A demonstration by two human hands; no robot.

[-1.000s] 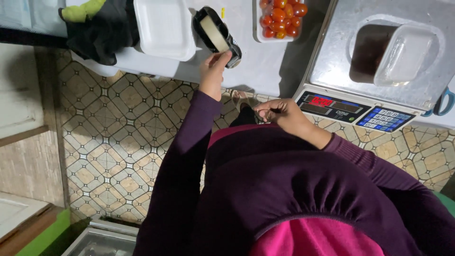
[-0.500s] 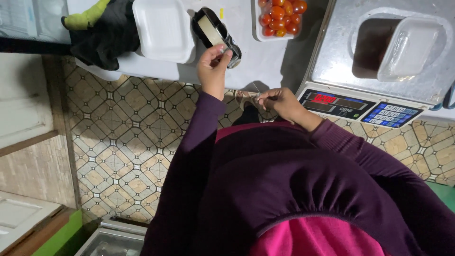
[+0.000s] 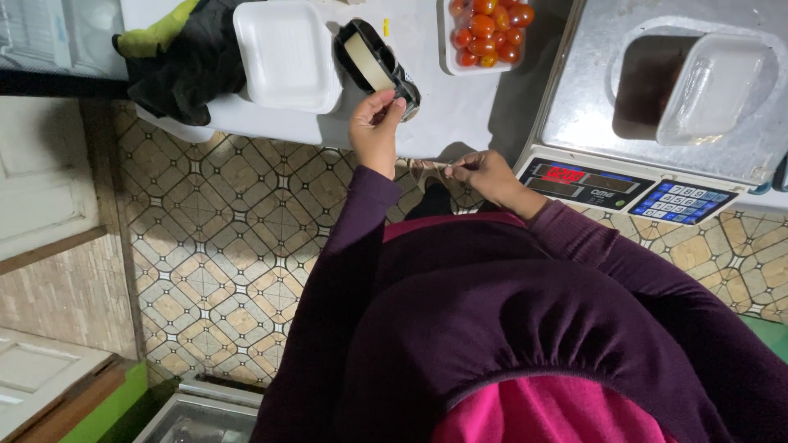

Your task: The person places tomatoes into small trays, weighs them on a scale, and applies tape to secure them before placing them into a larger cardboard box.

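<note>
While taut, clear tape (image 3: 427, 164) between hands

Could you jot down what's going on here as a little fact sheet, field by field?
Left hand: at the tape dispenser, fingers on its front end
Right hand: pinching a strip of tape, off the counter edge
Counter: white, holds a closed foam box and a tray of tomatoes
Scale: a clear tub on its pan
Far left: dark cloth
Floor: patterned tiles
</note>
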